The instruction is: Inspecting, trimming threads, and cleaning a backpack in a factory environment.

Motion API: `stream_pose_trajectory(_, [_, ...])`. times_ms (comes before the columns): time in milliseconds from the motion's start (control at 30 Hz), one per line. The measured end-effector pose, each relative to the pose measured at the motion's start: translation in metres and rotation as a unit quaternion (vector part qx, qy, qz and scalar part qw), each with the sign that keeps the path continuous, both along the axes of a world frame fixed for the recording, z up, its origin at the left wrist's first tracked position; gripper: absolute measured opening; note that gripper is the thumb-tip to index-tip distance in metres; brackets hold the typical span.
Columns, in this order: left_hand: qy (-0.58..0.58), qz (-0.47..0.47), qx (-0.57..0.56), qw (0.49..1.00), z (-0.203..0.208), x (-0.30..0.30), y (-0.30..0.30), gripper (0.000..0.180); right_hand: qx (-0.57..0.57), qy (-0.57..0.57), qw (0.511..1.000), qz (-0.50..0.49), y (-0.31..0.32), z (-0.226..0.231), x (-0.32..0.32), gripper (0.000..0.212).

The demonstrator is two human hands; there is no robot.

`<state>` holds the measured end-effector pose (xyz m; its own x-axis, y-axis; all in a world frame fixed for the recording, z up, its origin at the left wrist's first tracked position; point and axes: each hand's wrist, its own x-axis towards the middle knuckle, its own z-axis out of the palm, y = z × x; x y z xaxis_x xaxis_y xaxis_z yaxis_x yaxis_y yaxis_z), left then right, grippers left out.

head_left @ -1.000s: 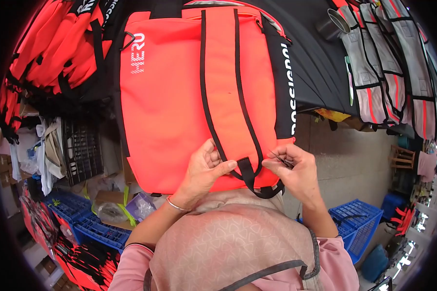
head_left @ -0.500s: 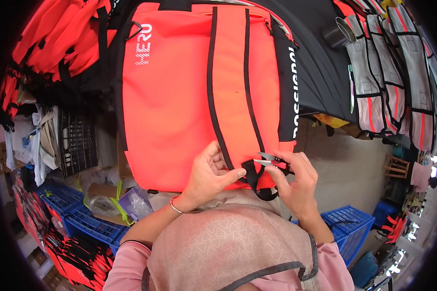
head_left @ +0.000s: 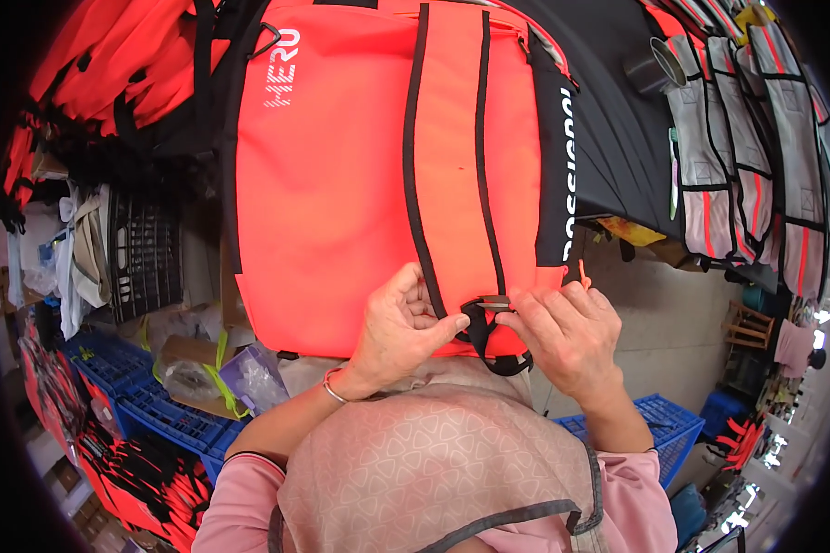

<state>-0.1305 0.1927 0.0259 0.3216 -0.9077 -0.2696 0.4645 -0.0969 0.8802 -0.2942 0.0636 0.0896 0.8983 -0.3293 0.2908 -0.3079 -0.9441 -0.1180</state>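
A bright red-orange backpack with black side panels lies in front of me. Its orange shoulder strap, edged in black, runs down to a black webbing end near the bag's lower edge. My left hand pinches the strap's lower end between thumb and fingers. Closed round a pair of thread snips, my right hand keeps their blades together against the webbing end. Most of the snips' handle is hidden in that palm. A short orange end sticks up behind the right fingers.
Black fabric covers the surface right of the bag, with a metal cup on it. Grey straps with red stripes hang at the right. Blue crates stand at lower left, another crate at lower right. Red-orange pieces pile up at upper left.
The snips' blades, apart before, are now together and lower at the webbing. My right hand has turned and closed further round them. The backpack has shifted slightly in view; my left hand keeps its pinch.
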Motion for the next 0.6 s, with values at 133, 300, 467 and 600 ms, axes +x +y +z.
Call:
stream_pose_trajectory(133, [0.024,-0.005,0.005,1.000,-0.002,0.003,0.000,0.048,-0.030,0.004,0.999,0.043,-0.007,0.002,0.005,0.031])
stream_pose_trajectory(300, [0.062,-0.010,0.008,0.998,-0.002,0.010,0.001,0.055,-0.039,-0.005,0.998,0.058,-0.010,0.002,0.009,0.029])
stream_pose_trajectory(467, [0.111,-0.013,0.022,0.993,-0.002,0.013,0.000,0.055,-0.037,-0.002,0.998,0.053,-0.010,0.001,0.011,0.030])
stream_pose_trajectory(600, [0.162,-0.007,0.031,0.986,-0.002,0.017,-0.002,0.055,-0.039,-0.008,0.998,0.050,-0.010,0.001,0.014,0.030])
